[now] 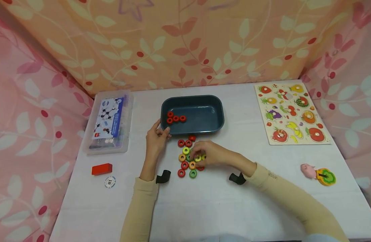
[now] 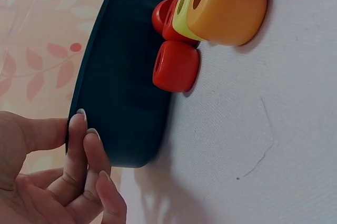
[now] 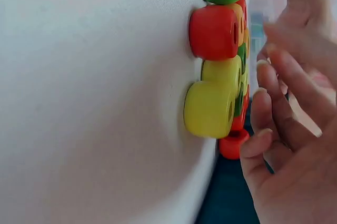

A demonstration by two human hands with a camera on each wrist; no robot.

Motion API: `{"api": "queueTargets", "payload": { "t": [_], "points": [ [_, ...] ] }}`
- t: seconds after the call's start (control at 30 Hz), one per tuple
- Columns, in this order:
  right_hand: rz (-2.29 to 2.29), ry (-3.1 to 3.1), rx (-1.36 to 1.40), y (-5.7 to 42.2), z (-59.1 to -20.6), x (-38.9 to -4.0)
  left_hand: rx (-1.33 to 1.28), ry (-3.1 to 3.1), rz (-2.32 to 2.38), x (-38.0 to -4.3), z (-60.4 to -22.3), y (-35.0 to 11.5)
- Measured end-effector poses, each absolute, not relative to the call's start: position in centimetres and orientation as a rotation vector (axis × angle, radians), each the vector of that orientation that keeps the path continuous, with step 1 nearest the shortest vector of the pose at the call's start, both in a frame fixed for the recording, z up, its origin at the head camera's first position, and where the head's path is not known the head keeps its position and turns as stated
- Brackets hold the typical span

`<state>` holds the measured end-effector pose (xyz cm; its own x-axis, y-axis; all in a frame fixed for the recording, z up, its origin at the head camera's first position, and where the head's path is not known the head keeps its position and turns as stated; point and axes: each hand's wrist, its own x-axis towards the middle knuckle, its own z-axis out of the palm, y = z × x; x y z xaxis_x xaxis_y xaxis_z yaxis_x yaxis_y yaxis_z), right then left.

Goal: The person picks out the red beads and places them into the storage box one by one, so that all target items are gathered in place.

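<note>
A dark blue tray point(image 1: 197, 132) stands on the table with several red beads point(image 1: 175, 118) inside, at its left end. My left hand point(image 1: 156, 138) pinches the tray's near left corner; in the left wrist view its thumb and fingertips point(image 2: 92, 138) lie on either side of the rim. Just in front of the tray is a cluster of red, yellow, orange and green beads with holes, such as a green bead point(image 1: 193, 173). Over the right part of this cluster is my right hand point(image 1: 212, 154), fingers loosely bent, hiding some beads. In the right wrist view nothing shows between its fingers.
At the left lie a clear plastic case point(image 1: 125, 134), a red block point(image 1: 102, 169) and a round chip point(image 1: 110, 182). A fruit puzzle board point(image 1: 285, 117) is at the back right. Nearer on the right are a pink figure point(image 1: 308, 170) and a tree-shaped piece point(image 1: 326, 176).
</note>
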<state>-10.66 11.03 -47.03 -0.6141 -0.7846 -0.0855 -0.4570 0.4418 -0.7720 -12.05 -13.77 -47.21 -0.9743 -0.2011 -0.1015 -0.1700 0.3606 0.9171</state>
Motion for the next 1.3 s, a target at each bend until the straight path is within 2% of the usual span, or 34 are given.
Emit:
{"api": "queueTargets", "payload": {
  "t": [0.27,0.5,0.73,0.87,1.07,1.3],
  "points": [
    [-0.811,2.331,-1.047,12.5,-47.3,-10.4,0.351,-2.578,-1.722,-12.2,-47.2,-13.8],
    [-0.930,2.279,-1.088,12.9,-47.8,-10.8,0.341,-2.573,-1.729,-12.2,-47.2,-13.7],
    [-1.226,2.126,-1.030,13.2,-45.5,-13.2,0.332,-2.579,-1.733,-12.2,-47.3,-13.8],
    [-1.339,2.241,-0.990,12.8,-44.4,-15.4,0.336,-2.576,-1.736,-12.2,-47.3,-13.9],
    [-1.201,2.624,-0.711,11.2,-45.1,-18.3,0.339,-2.566,-1.747,-12.2,-47.4,-13.9],
    [-0.917,2.661,-0.461,9.1,-46.3,-19.6,0.335,-2.571,-1.742,-12.1,-47.2,-13.8]
  ]
}}
